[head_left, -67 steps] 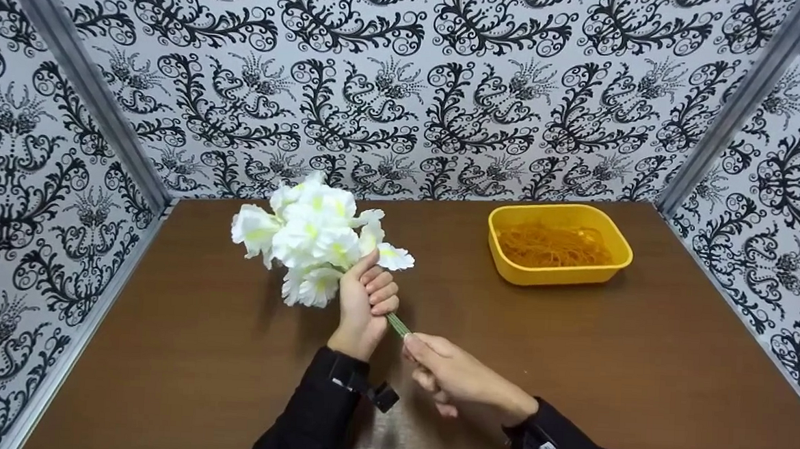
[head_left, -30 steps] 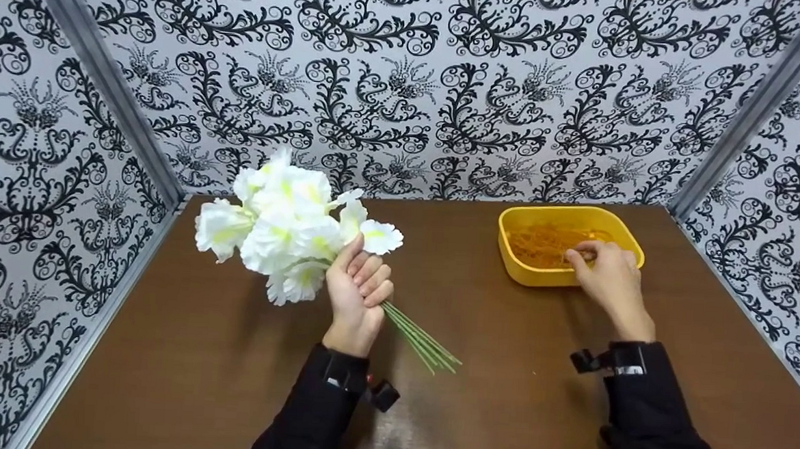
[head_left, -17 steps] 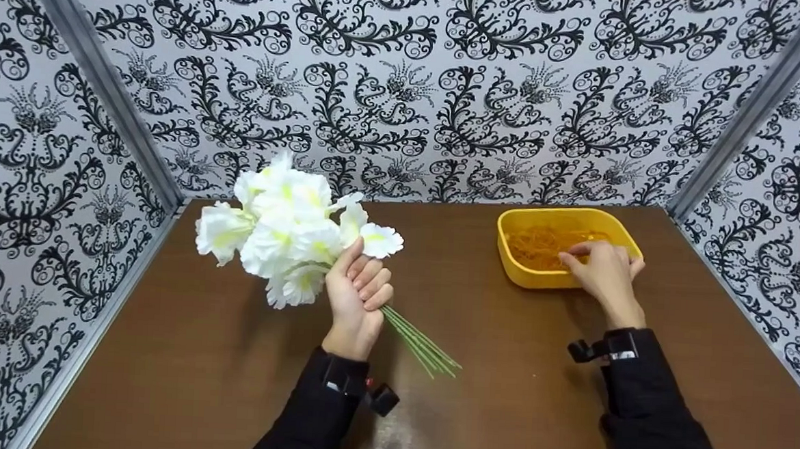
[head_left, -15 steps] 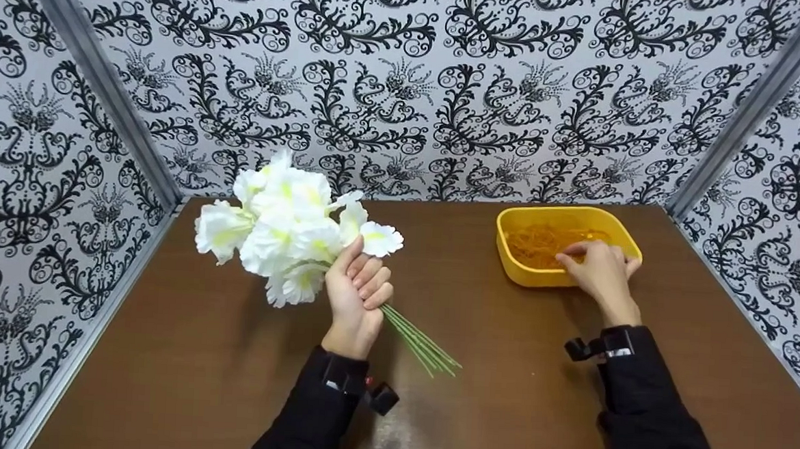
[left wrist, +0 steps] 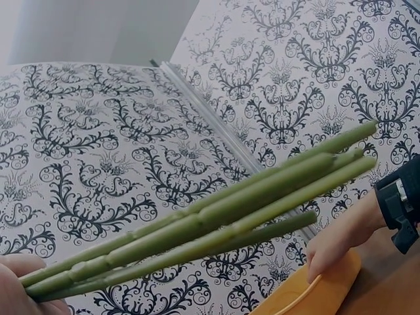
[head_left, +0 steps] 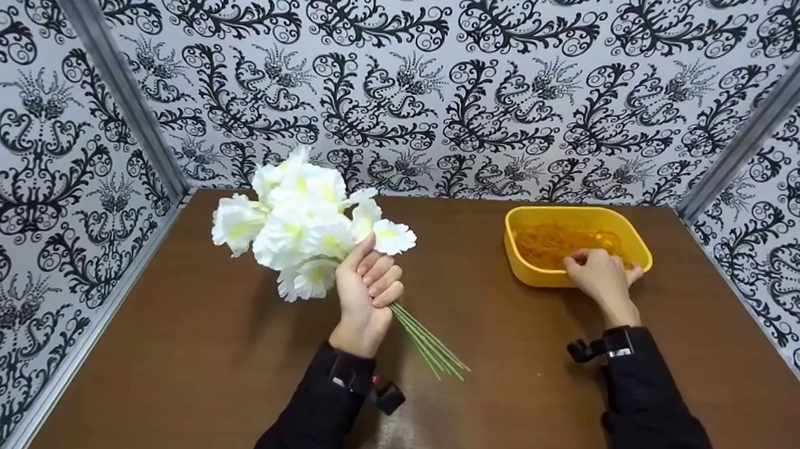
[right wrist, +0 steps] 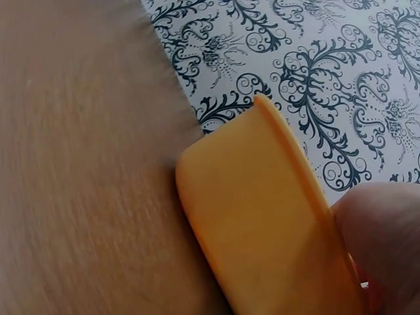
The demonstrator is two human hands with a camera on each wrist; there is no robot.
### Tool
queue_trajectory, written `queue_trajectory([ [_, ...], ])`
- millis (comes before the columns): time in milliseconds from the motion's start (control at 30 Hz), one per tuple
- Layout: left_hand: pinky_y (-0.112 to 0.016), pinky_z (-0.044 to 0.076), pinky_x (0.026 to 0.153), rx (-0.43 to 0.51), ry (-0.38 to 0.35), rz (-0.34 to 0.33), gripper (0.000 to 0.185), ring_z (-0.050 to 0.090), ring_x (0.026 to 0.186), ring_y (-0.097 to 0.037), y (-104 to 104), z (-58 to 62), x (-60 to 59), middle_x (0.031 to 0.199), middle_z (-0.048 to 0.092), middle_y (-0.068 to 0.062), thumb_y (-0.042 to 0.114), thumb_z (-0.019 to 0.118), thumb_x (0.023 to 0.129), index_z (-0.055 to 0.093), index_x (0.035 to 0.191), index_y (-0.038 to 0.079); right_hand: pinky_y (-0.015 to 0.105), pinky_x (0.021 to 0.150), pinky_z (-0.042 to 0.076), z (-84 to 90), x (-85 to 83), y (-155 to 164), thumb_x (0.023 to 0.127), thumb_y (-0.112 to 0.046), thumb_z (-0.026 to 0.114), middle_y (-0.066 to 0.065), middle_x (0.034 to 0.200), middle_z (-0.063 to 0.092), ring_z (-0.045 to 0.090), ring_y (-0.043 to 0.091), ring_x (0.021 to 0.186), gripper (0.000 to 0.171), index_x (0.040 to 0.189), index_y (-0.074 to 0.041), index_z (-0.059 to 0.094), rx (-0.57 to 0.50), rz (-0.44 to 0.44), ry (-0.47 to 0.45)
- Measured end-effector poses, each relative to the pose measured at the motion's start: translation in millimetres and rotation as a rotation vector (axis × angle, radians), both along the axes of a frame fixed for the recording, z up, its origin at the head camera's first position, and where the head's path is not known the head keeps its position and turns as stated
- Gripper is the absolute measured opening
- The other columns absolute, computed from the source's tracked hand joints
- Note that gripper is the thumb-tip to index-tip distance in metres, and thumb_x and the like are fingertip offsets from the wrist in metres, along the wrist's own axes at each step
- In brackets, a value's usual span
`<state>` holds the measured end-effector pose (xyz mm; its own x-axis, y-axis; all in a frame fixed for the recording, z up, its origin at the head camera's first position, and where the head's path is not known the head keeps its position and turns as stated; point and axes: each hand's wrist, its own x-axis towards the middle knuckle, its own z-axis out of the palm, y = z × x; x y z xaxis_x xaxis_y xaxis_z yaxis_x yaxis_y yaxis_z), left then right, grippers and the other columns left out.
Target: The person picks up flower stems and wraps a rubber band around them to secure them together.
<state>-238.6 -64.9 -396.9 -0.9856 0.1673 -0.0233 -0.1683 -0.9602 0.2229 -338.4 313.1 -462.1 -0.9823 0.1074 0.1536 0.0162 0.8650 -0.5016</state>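
Raised over the table, my left hand (head_left: 366,305) grips a bunch of artificial white flowers (head_left: 304,226) by the stems, its thumb pointing up toward the blooms. Below the fist the green stems (head_left: 429,342) fan out toward the lower right; their thick ends (left wrist: 275,190) fill the left wrist view. My right hand (head_left: 602,279) reaches over the near rim of a yellow container (head_left: 541,278). Its thumb and forefinger are bent among thin amber rubber bands (head_left: 550,242). Whether they pinch a band is hidden. In the right wrist view the container's wall (right wrist: 256,210) blocks the fingertips.
A brown table (head_left: 227,380) lies under both hands. Patterned black-and-white panels (head_left: 407,95) rise behind it and on both sides, joined by grey corner posts (head_left: 116,79). The container stands near the back right.
My right hand has left the stem ends and gone right into the yellow container, where its fingers shift slightly among the rubber bands. My left hand keeps holding the flowers; the stem ends now show.
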Motion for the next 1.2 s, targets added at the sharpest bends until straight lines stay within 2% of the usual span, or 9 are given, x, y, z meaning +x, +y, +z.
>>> queue_trajectory([
  [200, -0.015, 0.015, 0.031, -0.001, -0.016, -0.008, 0.056, 0.016, 0.038, -0.003, 1, -1.0, -0.4, 0.042, 0.031, 0.010, 0.024, 0.042, 0.108, 0.034, 0.053, 0.019, 0.080, 0.101, 0.000, 1.3, -0.5, 0, 0.095, -0.033, 0.066, 0.019, 0.109, 0.072, 0.058, 0.049, 0.110, 0.030, 0.104, -0.006, 0.077, -0.024, 0.011, 0.002],
  [367, -0.015, 0.014, 0.031, 0.013, -0.001, -0.022, 0.056, 0.014, 0.038, -0.003, 2, -1.3, -0.2, 0.043, 0.030, 0.010, 0.024, 0.040, 0.108, 0.034, 0.052, 0.019, 0.080, 0.099, 0.005, 2.2, 0.0, -2, 0.097, -0.028, 0.064, 0.018, 0.100, 0.072, 0.059, 0.046, 0.104, 0.026, 0.100, -0.005, 0.073, -0.035, 0.023, 0.038],
  [467, -0.014, 0.013, 0.031, 0.026, 0.004, -0.030, 0.056, 0.013, 0.039, -0.003, 2, -1.4, -0.7, 0.042, 0.030, 0.010, 0.024, 0.039, 0.108, 0.033, 0.052, 0.019, 0.078, 0.098, 0.010, 5.2, 1.5, -3, 0.100, -0.028, 0.060, 0.019, 0.104, 0.070, 0.057, 0.045, 0.105, 0.026, 0.103, -0.005, 0.070, -0.042, 0.021, 0.056],
  [567, -0.014, 0.013, 0.031, 0.027, 0.001, -0.028, 0.056, 0.014, 0.039, -0.003, 1, -1.5, -1.0, 0.042, 0.030, 0.009, 0.024, 0.040, 0.108, 0.034, 0.052, 0.019, 0.075, 0.096, 0.017, 11.1, 4.1, -4, 0.102, -0.030, 0.058, 0.021, 0.114, 0.067, 0.055, 0.045, 0.111, 0.029, 0.109, -0.004, 0.068, -0.045, 0.031, 0.078],
  [733, -0.014, 0.013, 0.031, 0.030, 0.004, -0.027, 0.056, 0.014, 0.039, -0.003, 0, -0.9, -1.6, 0.042, 0.030, 0.009, 0.024, 0.040, 0.108, 0.034, 0.052, 0.019, 0.062, 0.089, 0.031, 25.9, 9.7, -7, 0.104, -0.029, 0.057, 0.023, 0.117, 0.064, 0.057, 0.044, 0.109, 0.031, 0.113, -0.001, 0.067, -0.074, 0.114, 0.191],
  [867, -0.014, 0.013, 0.031, 0.034, -0.004, -0.021, 0.057, 0.014, 0.039, -0.003, -1, -0.5, -1.5, 0.042, 0.031, 0.009, 0.024, 0.040, 0.108, 0.034, 0.052, 0.019, 0.057, 0.094, 0.041, 39.6, 15.0, -13, 0.104, -0.020, 0.059, 0.026, 0.109, 0.065, 0.059, 0.042, 0.103, 0.028, 0.110, 0.006, 0.065, -0.133, 0.192, 0.308],
  [967, -0.015, 0.013, 0.031, 0.033, -0.014, -0.015, 0.056, 0.014, 0.039, -0.003, -1, -0.4, -1.9, 0.042, 0.031, 0.009, 0.024, 0.041, 0.107, 0.033, 0.052, 0.019, 0.052, 0.094, 0.046, 50.4, 20.9, -18, 0.104, -0.016, 0.059, 0.026, 0.107, 0.066, 0.060, 0.040, 0.101, 0.026, 0.110, 0.009, 0.064, -0.173, 0.217, 0.374],
  [1067, -0.015, 0.014, 0.031, 0.034, -0.019, -0.010, 0.056, 0.015, 0.038, -0.003, -2, -0.1, -1.8, 0.042, 0.031, 0.009, 0.024, 0.042, 0.107, 0.033, 0.052, 0.019, 0.042, 0.091, 0.048, 61.4, 29.2, -25, 0.103, -0.014, 0.061, 0.023, 0.106, 0.068, 0.062, 0.032, 0.097, 0.023, 0.111, 0.008, 0.065, -0.203, 0.230, 0.435],
  [1200, -0.015, 0.015, 0.030, 0.031, -0.023, -0.002, 0.056, 0.017, 0.037, -0.003, -3, 0.3, -1.1, 0.042, 0.031, 0.009, 0.024, 0.042, 0.107, 0.033, 0.052, 0.019, 0.021, 0.085, 0.050, 76.1, 44.4, -39, 0.100, -0.008, 0.064, 0.017, 0.104, 0.071, 0.062, 0.016, 0.093, 0.017, 0.109, 0.006, 0.068, -0.234, 0.293, 0.514],
])
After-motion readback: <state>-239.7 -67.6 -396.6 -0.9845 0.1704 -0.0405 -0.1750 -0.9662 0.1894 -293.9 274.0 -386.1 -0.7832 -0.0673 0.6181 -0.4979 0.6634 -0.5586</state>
